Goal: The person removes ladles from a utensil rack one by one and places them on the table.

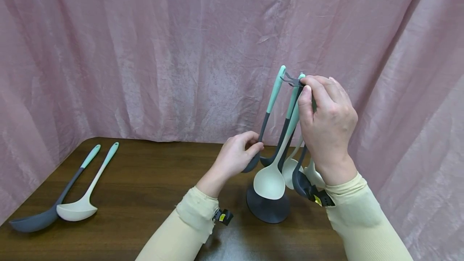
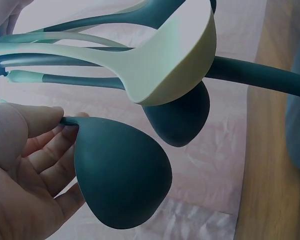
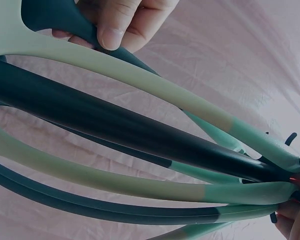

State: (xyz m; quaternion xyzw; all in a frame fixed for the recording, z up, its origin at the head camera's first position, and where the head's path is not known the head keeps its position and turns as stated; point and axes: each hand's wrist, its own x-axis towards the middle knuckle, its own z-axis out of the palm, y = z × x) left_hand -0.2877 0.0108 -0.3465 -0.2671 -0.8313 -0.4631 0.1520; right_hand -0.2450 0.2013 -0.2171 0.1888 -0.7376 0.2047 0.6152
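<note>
Twice pinching — with left hand (image 1: 239,153), mint-and-grey plastic ladle (image 1: 266,121) tilted toward one o'clock; with right hand (image 1: 328,112), dark plastic hook-stand (image 3: 130,126), five o'clock from handle-tip (image 1: 282,69).

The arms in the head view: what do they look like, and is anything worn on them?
They are a person's. The left hand and right hand are ungloved. The left sleeve and right sleeve are pale yellow, wrinkled at the cuffs. Each wrist bears a small black device with a yellow mark.
</note>
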